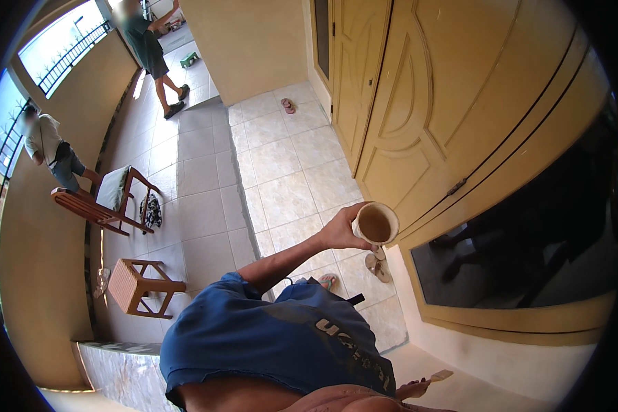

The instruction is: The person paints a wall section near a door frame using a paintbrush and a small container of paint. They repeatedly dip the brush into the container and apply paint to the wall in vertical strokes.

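Note:
My left hand (343,230) grips a pale cup (375,223) of brown liquid, held out over the tiled floor (275,178) beside the yellow paneled doors (419,96). At the lower right my right hand (412,388), partly hidden by my body, is closed on a thin pale flat tool (438,376), perhaps a brush or spatula. Below the cup are sandals (378,268) on the floor, and my foot (326,281) in a flip-flop shows beyond my blue clothing.
A plastic stool (134,285) and a wooden chair (89,209) stand to my left. Two people (51,141) (147,48) stand farther along the porch by the curved wall (82,82). A dark glass panel (515,226) is at right, with a flip-flop (288,105) near the doors.

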Tool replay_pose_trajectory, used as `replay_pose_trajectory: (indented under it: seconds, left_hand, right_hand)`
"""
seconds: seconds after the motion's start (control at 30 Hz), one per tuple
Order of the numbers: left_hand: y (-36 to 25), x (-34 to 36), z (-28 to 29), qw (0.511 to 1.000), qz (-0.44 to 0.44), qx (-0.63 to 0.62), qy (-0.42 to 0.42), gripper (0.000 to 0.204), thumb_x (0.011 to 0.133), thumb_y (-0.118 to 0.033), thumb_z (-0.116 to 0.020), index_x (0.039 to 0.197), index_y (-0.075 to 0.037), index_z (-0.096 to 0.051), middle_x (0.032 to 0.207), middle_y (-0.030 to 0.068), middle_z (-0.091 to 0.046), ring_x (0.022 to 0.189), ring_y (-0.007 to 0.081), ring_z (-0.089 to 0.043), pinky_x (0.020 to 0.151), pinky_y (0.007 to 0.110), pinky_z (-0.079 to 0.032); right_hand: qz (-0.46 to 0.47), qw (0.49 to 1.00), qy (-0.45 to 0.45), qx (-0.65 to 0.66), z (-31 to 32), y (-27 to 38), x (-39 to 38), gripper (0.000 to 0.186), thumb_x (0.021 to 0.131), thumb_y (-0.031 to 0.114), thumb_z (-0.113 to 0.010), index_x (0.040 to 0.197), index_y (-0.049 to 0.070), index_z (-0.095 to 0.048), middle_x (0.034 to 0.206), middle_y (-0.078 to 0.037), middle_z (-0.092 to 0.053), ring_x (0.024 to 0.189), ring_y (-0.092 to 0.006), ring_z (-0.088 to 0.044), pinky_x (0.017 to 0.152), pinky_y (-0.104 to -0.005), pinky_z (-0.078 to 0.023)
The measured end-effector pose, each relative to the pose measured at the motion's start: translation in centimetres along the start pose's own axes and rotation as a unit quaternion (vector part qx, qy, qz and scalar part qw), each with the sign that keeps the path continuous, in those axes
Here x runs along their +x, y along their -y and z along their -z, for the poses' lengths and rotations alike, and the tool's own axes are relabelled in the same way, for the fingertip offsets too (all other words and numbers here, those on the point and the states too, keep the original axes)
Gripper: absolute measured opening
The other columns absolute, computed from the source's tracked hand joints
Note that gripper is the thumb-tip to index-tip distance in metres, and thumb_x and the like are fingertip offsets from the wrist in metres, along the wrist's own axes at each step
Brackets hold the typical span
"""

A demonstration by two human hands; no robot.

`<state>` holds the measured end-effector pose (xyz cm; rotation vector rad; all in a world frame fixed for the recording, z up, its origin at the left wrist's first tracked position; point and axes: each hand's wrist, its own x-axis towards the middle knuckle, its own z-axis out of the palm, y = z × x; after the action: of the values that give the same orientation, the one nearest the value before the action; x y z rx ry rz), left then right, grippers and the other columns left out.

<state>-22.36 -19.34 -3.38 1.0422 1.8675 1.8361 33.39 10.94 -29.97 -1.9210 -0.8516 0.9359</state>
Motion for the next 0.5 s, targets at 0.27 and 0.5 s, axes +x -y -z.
replay_pose_trajectory:
  seconds: [0.27, 0.5]
  left_hand:
    - [-0.1, -0.1, -1.4, 0.999, -0.007, 0.021, 0.032, 0.084, 0.068, -0.026, -0.094, 0.139, -0.004, -0.056, 0.130, 0.0091, -0.065, 0.123, 0.0200, -0.061, 0.107, 0.037, -0.047]
    - [-0.2, -0.1, -2.6, 0.999, -0.018, 0.027, 0.044, 0.086, 0.066, -0.026, -0.094, 0.139, -0.004, -0.055, 0.131, 0.0102, -0.065, 0.123, 0.0212, -0.061, 0.107, 0.038, -0.047]
  right_hand:
    - [0.022, 1.000, 0.008, 0.013, 1.4, 0.2, -1.2, 0.051, 0.100, 0.044, -0.059, 0.111, -0.005, -0.071, 0.078, -0.003, -0.060, 0.052, -0.0115, -0.036, 0.043, -0.0282, -0.028]
    - [0.018, 1.000, -0.005, 0.011, 2.0, 1.1, -1.8, 0.047, 0.100, 0.041, -0.061, 0.114, -0.003, -0.069, 0.090, -0.008, -0.067, 0.052, -0.0112, -0.037, 0.042, -0.0272, -0.028]
